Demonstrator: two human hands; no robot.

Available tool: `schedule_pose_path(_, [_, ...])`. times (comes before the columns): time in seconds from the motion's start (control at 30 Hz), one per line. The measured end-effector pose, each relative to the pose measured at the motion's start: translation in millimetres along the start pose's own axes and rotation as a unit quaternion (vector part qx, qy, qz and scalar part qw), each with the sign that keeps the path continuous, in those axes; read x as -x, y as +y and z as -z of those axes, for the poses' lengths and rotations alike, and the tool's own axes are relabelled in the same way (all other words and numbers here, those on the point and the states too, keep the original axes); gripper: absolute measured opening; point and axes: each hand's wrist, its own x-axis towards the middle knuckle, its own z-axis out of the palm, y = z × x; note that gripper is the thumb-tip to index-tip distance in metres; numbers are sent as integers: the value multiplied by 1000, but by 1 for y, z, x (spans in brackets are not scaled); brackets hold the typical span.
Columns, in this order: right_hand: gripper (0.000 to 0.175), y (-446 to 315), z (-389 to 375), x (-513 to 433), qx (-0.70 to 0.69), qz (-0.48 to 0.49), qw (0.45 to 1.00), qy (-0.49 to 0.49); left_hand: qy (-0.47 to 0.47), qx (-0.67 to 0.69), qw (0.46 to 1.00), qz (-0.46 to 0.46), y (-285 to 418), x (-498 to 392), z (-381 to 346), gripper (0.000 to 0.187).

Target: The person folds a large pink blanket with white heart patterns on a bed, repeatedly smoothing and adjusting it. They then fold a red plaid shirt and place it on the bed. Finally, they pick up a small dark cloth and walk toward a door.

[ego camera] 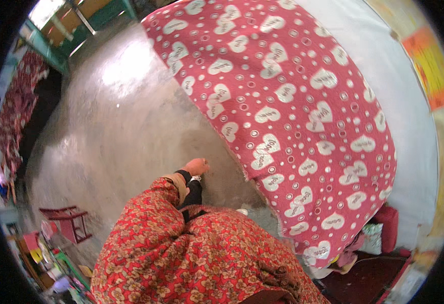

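My left hand (pixel 197 166) hangs in front of my body over the bare concrete floor (pixel 142 125), at the end of a red floral sleeve (pixel 149 205) with a black band at the wrist. Its fingers look curled, and nothing shows in them, though the palm is hidden. Just below it, part of a shoe (pixel 196 178) and a black trouser leg (pixel 195 193) are visible. My right hand is out of view. To the right of my left hand, a pink blanket with white hearts (pixel 282 114) covers a bed, its fringed edge hanging towards the floor.
A dark red wooden stool (pixel 73 224) stands at the lower left, near cluttered goods (pixel 56 269). Green-framed furniture (pixel 47 49) is at the upper left, above a patterned cloth (pixel 20 110). Beyond the bed is a white wall covering (pixel 408 114); cushions (pixel 385 228) lie at its near end.
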Motion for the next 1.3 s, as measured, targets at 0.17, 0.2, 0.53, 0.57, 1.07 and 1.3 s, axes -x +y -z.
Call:
schedule_pose_path(0.17, [40,-139,82,-59,-120,-23,993,0,90,24,994,62,-97,10,72,37])
schedule_pose_path(0.2, [41,-171,112,-70,-118,-10,993,8,108,29,991,78,-114,14,85,36])
schedule_pose_path(0.53, [42,-347,227,-147,-164,60,984,31,245,94,960,101,-173,5,188,34])
schedule_pose_path(0.57, [43,-344,225,-154,-126,41,991,5,252,100,958,92,-172,-4,198,34])
schedule_pose_path(1.07, [45,-360,264,-354,-96,24,994,-53,334,135,928,91,-144,-165,369,45])
schedule_pose_path(1.3, [41,-485,366,-421,-194,140,969,58,389,250,880,105,-163,-226,450,57])
